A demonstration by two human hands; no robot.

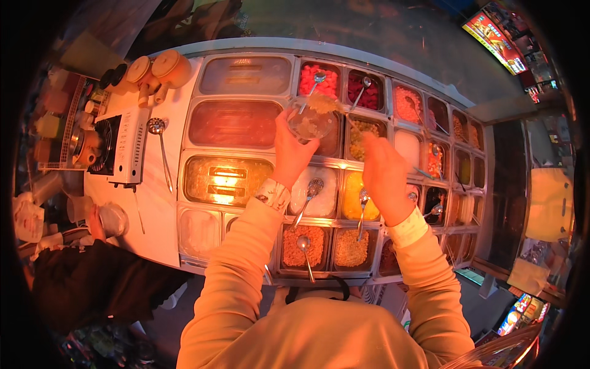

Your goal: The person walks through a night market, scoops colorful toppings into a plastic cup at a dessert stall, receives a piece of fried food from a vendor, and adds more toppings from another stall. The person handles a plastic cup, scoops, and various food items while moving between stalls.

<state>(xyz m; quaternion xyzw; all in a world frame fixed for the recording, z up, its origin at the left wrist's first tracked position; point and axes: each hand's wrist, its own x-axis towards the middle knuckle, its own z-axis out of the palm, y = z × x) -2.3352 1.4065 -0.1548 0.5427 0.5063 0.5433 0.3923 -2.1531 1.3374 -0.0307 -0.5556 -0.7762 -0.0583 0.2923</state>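
Observation:
My left hand (294,147) grips a clear round cup (309,125) with some pale bits inside, held over the metal topping containers. My right hand (387,173) is closed in a pinch to the right of the cup, above a tub of green-yellow pieces (362,136). From it a motion-blurred spoon (327,103) appears to reach left to the cup's rim, carrying pale yellowish food; its handle is hard to make out. Below the hands are a white-filled tub (312,200) with a slotted spoon (315,186) and a yellow-filled tub (352,197) with another spoon (363,198).
Lidded metal pans (232,123) line the left. Tubs of red cubes (318,79) and chopped nuts (305,246) stand behind and in front. A portable stove (129,144), a long slotted ladle (161,144) and lidded pots (169,69) occupy the left counter. Another person's hand (96,222) shows at far left.

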